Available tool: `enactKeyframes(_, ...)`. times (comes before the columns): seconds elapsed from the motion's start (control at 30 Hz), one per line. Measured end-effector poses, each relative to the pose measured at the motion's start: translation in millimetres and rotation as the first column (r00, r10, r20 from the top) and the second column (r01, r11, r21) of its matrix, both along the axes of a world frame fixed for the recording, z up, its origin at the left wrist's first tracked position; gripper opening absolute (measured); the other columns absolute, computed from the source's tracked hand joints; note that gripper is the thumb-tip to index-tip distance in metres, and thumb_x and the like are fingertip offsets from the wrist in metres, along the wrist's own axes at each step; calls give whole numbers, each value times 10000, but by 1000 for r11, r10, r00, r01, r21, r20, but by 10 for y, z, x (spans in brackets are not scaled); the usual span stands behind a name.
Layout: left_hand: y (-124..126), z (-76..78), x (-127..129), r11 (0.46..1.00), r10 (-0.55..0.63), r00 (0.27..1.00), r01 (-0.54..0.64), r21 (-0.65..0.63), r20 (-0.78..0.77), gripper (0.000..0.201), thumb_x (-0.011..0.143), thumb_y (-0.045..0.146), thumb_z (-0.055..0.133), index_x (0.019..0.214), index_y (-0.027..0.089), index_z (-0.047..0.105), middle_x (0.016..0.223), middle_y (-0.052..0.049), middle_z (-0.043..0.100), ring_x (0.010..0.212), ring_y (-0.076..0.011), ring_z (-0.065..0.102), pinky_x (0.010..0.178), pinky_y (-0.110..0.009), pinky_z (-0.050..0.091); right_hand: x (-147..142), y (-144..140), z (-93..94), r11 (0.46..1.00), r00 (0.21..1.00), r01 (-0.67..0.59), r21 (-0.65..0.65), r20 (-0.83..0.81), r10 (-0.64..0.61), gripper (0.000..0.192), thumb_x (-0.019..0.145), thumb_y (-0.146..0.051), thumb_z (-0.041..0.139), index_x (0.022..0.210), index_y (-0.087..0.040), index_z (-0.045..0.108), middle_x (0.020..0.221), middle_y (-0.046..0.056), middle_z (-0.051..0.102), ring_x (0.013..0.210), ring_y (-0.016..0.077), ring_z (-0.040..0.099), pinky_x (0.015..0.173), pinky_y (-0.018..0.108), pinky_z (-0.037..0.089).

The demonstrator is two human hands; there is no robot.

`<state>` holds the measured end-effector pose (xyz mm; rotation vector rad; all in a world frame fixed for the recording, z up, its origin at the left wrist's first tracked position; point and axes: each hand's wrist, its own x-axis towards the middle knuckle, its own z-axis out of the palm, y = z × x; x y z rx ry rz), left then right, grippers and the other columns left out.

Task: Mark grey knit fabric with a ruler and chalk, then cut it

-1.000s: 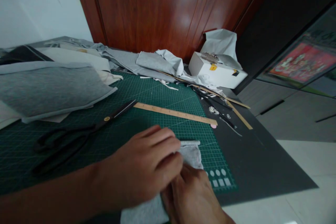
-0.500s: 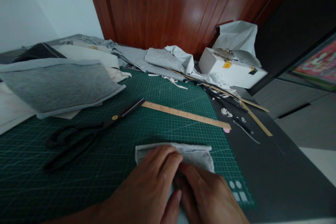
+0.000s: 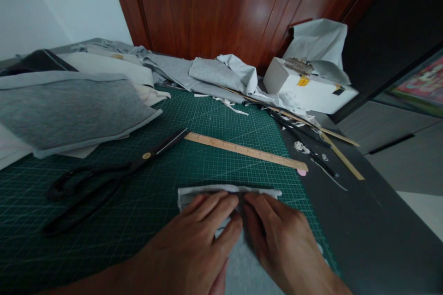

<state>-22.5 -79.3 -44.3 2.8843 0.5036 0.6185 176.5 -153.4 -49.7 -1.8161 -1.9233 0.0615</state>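
Observation:
A small grey fabric piece [image 3: 238, 267] lies on the green cutting mat [image 3: 145, 203] near the front edge, its far edge folded over. My left hand [image 3: 194, 244] and my right hand [image 3: 280, 239] lie flat on it side by side, fingertips pressing along the fold. Neither hand grips anything. Black scissors [image 3: 104, 179] lie shut on the mat to the left of my hands. A wooden ruler [image 3: 245, 151] lies across the mat just beyond the fabric piece.
Folded grey fabric [image 3: 65, 110] is stacked at the left, more cloth [image 3: 214, 76] is heaped at the back. A white box [image 3: 311, 90] stands at the back right. Wooden strips [image 3: 341, 154] and scraps lie on the dark table [image 3: 374, 226] right of the mat.
My left hand has drawn back off the fabric's far edge, which now shows as a folded strip. My right hand has moved up beside it, and both now press flat.

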Motion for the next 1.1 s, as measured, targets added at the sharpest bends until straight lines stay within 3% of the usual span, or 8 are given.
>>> enactKeyframes(0.2,33,85,70,997,72,997,-72,-23,30,423,837,230,587,1252,190,661,1542,-131,548,1430,-281,474,1183,-473,418,-3,25,-5,1000,995,22,21,100,-24,282,1012,-178,444,1178,-162,671,894,97,765,696,252,762,565,361,564)
enactKeyframes(0.4,215,162,207,995,77,996,-80,-52,-51,341,910,249,502,1201,172,662,1381,-130,663,1271,-298,592,1069,-519,483,-6,63,3,997,975,-11,75,222,-6,355,1021,-149,418,1249,-95,684,936,125,794,681,239,770,536,341,555)
enactKeyframes(0.5,277,123,272,997,73,995,-72,17,-64,318,918,214,477,1162,160,673,1311,-135,690,1194,-324,618,999,-554,494,10,94,31,996,959,0,85,284,-25,382,1043,-180,410,1270,-55,690,853,114,788,604,221,745,467,331,510)
enactKeyframes(0.67,208,92,300,989,-22,1000,21,148,4,296,1022,166,408,1018,173,704,1090,-87,725,1071,-253,619,965,-418,490,35,128,96,998,917,-6,64,398,-20,435,976,-123,423,1321,20,646,768,104,770,528,198,711,391,312,452)
enactKeyframes(0.8,183,90,347,993,-117,993,116,31,17,267,1023,169,434,978,193,696,983,-40,711,948,-211,616,894,-349,511,42,151,116,998,911,-61,15,409,49,608,803,-46,464,1380,114,567,713,87,746,479,219,696,349,343,443)
enactKeyframes(0.93,264,15,457,990,-65,996,71,-119,55,222,961,158,454,894,202,661,900,-29,680,836,-212,608,735,-329,521,75,205,137,999,907,-42,-22,419,47,661,756,-39,508,1397,112,568,721,98,759,444,230,677,322,357,419)
enactKeyframes(1.1,300,-58,472,993,-1,999,6,-115,41,273,933,172,416,1026,208,671,1025,-36,708,920,-227,650,836,-348,546,190,255,173,996,893,-19,-87,446,56,682,780,-35,531,1458,24,564,773,98,794,452,229,680,367,350,437)
